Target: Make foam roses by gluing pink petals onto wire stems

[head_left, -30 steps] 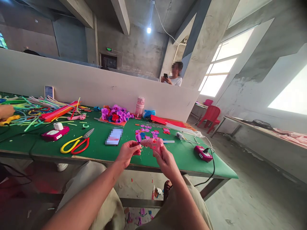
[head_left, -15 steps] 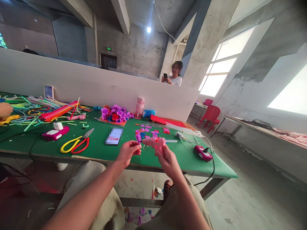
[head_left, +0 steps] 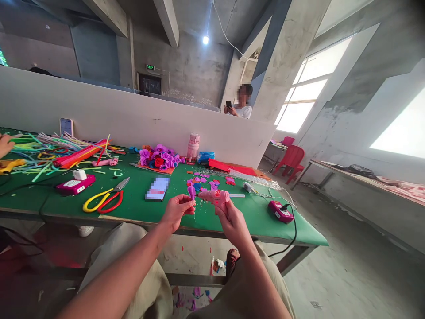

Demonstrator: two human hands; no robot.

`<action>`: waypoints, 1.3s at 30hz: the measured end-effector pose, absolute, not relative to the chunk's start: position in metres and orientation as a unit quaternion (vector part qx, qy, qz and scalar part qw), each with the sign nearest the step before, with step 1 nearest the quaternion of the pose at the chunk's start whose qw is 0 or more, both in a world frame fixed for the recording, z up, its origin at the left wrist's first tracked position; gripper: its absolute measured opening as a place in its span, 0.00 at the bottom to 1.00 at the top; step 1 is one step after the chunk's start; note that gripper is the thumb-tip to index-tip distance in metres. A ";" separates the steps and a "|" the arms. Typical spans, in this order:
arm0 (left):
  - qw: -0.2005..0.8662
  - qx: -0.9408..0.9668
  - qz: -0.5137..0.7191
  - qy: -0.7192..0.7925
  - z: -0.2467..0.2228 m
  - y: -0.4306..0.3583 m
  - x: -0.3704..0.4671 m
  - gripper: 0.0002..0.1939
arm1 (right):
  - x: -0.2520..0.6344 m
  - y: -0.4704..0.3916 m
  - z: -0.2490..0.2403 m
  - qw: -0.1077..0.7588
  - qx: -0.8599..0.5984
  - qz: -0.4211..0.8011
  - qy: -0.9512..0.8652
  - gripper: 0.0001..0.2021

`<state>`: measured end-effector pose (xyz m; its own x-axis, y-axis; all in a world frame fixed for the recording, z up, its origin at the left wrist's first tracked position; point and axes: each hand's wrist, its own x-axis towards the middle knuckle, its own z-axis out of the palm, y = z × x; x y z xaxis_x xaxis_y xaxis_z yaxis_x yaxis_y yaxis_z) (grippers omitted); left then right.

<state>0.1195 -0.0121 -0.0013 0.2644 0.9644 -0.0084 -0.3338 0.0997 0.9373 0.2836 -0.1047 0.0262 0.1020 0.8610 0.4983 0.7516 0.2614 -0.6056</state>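
Between the thumb and fingers of my left hand [head_left: 179, 210] is a small purple flower piece [head_left: 191, 192], held upright above the green table [head_left: 129, 212]. My right hand [head_left: 233, 218] is wrapped round the handle of a pink glue gun [head_left: 215, 197]. A clear glue stick [head_left: 237, 195] juts out of its back, and its nozzle points left at the purple piece, a small gap apart. Behind the hands lie scattered purple, pink and blue petal pieces [head_left: 203, 176]. A bunch of purple and red flowers [head_left: 161, 158] rests further back.
Scissors [head_left: 114, 195], a phone [head_left: 157, 189] and a magenta power block [head_left: 75, 184] lie left. Another power block [head_left: 280, 212] with cables sits right. A pink bottle [head_left: 193, 148] stands by the white partition [head_left: 133, 110]. Another person's hand [head_left: 5, 145] is at the far left, near coloured stems [head_left: 81, 155].
The glue gun's nozzle has drawn slightly right, away from the purple piece. At the far left, the other person's hand has shifted and its fingers are more spread.
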 end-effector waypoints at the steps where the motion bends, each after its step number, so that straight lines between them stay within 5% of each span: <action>1: 0.655 0.451 0.496 0.348 -0.001 -0.012 0.119 0.14 | 0.284 -0.105 0.026 0.429 -0.605 0.061 -0.668 0.13; 23: 0.660 0.444 0.496 0.347 0.003 -0.015 0.119 0.15 | 0.284 -0.108 0.029 0.425 -0.610 0.057 -0.667 0.15; 34: 0.685 0.413 0.493 0.343 0.002 -0.012 0.118 0.14 | 0.334 -0.091 0.017 0.605 -0.544 0.370 -0.449 0.19; 39: 0.688 0.419 0.489 0.336 0.003 -0.012 0.118 0.14 | 0.389 -0.087 0.000 0.544 -0.664 0.327 -0.395 0.19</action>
